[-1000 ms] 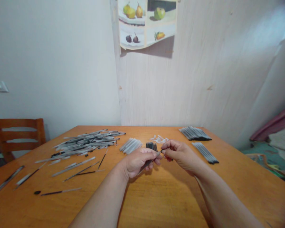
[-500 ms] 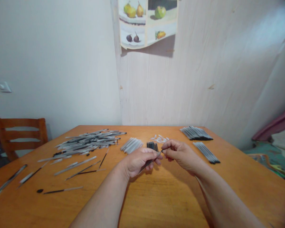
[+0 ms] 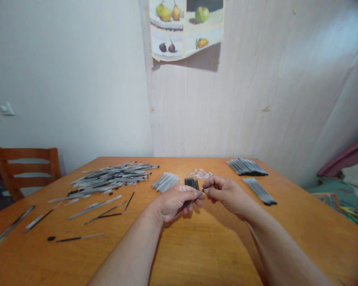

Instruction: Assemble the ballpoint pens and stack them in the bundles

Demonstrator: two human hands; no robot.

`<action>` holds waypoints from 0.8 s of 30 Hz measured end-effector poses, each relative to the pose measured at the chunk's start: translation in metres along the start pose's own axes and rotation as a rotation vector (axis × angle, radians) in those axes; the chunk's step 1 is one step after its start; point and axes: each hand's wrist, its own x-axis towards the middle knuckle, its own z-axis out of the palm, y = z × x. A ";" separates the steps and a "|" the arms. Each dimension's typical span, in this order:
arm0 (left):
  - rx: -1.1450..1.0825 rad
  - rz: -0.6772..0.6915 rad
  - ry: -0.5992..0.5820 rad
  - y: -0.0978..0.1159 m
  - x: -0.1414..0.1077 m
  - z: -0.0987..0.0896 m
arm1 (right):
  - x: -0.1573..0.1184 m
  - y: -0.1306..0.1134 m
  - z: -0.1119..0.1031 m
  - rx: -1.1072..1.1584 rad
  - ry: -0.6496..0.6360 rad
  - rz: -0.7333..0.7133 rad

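My left hand (image 3: 175,201) is closed round a slim grey pen (image 3: 182,208), its thumb lying along the barrel near the far end. Fingertips of my right hand (image 3: 222,190) pinch a small dark piece (image 3: 203,190) right at that end of the pen; its exact kind is too small to tell. Just beyond my left hand lies a row of dark pen refills (image 3: 191,182), partly hidden by the fingers. Left of it are stacked clear pen barrels (image 3: 165,182). Small white caps (image 3: 201,173) are scattered behind my right hand.
A large heap of pens and parts (image 3: 113,177) covers the table's back left. Loose refills (image 3: 77,238) and barrels lie nearer on that side. Two neat groups of pens with black ends (image 3: 247,167) rest at the back right. A wooden chair (image 3: 26,159) stands at left.
Both hands hold almost the same position and grip, with only a tiny shift at the fingertips. The whole view has moved very slightly.
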 end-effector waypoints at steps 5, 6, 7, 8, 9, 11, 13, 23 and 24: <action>0.004 -0.007 -0.004 0.000 -0.001 0.000 | 0.000 -0.002 0.001 0.013 -0.008 0.003; 0.006 -0.008 -0.009 0.000 -0.001 0.000 | 0.000 -0.002 0.001 0.013 -0.008 0.002; 0.008 -0.007 -0.014 0.000 -0.001 0.000 | 0.000 -0.002 0.001 0.012 -0.009 0.001; 0.012 -0.006 -0.019 0.000 -0.001 0.000 | 0.000 -0.002 0.001 0.013 -0.010 -0.001; 0.015 -0.005 -0.021 0.000 -0.001 0.000 | -0.001 -0.002 0.001 0.015 -0.013 -0.003; 0.017 -0.003 -0.022 0.000 0.000 0.000 | -0.001 -0.002 0.001 0.019 -0.026 -0.008; 0.012 -0.003 -0.018 0.000 0.000 0.000 | -0.001 -0.002 0.001 0.019 -0.033 -0.015; 0.011 -0.032 -0.012 0.004 -0.002 0.002 | -0.002 -0.005 0.002 0.026 -0.049 0.004; 0.008 -0.028 -0.011 0.004 -0.002 0.002 | -0.002 -0.005 0.002 0.038 -0.050 0.004</action>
